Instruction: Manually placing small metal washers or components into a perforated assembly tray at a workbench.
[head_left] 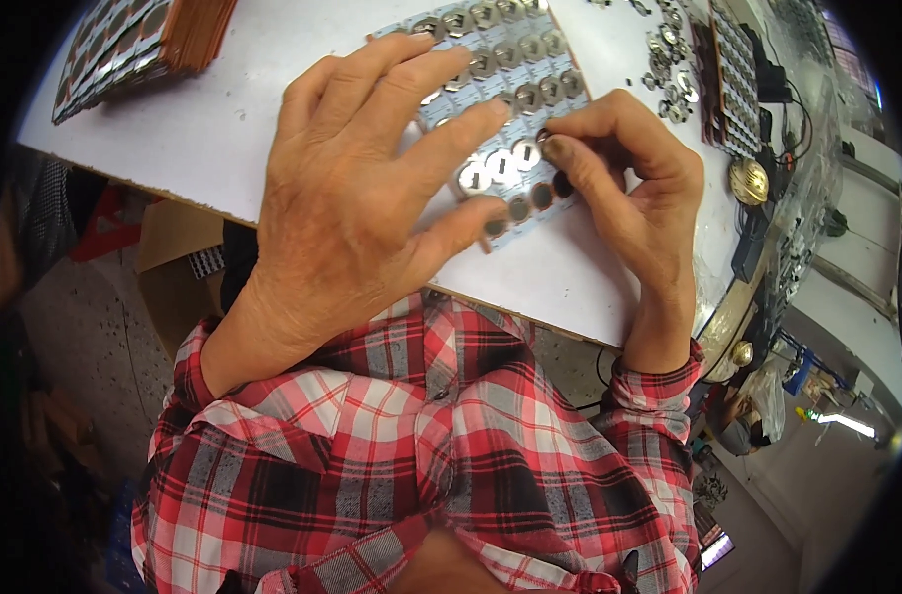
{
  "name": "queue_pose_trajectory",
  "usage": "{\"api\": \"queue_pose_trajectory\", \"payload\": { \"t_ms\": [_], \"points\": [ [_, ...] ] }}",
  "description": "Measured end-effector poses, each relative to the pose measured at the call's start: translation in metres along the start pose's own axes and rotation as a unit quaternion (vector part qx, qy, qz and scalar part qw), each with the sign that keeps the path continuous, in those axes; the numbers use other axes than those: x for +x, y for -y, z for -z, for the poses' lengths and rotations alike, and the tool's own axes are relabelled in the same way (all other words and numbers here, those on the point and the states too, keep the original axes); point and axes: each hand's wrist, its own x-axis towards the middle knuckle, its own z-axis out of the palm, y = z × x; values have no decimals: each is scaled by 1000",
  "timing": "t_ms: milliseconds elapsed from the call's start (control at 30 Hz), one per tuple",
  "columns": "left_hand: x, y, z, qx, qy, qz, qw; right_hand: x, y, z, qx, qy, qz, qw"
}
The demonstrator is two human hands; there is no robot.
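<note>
A light-blue panel (pixel 507 239) lies on the white table under both my hands, filled with rows of small round metal pieces. My left hand (pixel 347 183) rests palm down across its left side with the fingers spread, the thumb at the near row. Shiny silver discs (pixel 501 167) with dark slots sit in one row. In the row closest to me the round spots (pixel 518 208) look dark and bare of metal. At the right end of the silver row, my right hand (pixel 641 183) pinches a small round metal piece (pixel 544 138) between thumb and forefinger, mostly hidden by them.
A stack of similar panels (pixel 124 54) stands at the table's far left. Loose metal pieces (pixel 672 69) are scattered at the far right, beside another upright stack of panels (pixel 736 79). A cardboard box (pixel 174 238) is below the table's left edge. Cables hang at the right.
</note>
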Motion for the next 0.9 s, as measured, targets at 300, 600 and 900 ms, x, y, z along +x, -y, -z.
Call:
{"api": "queue_pose_trajectory", "payload": {
  "t_ms": [300, 600, 900],
  "points": [
    [-3, 2, -2, 25, 9, -6, 1000, 1, -6, 3, 11, 38, 25, 999],
    [-5, 6, -3, 26, -5, -21, 999, 20, -53, 41, -248, -188, 115, 943],
    [-5, 5, -6, 14, -16, -19, 1000, 12, -40, 32, -163, -227, 54, 959]
  ]
}}
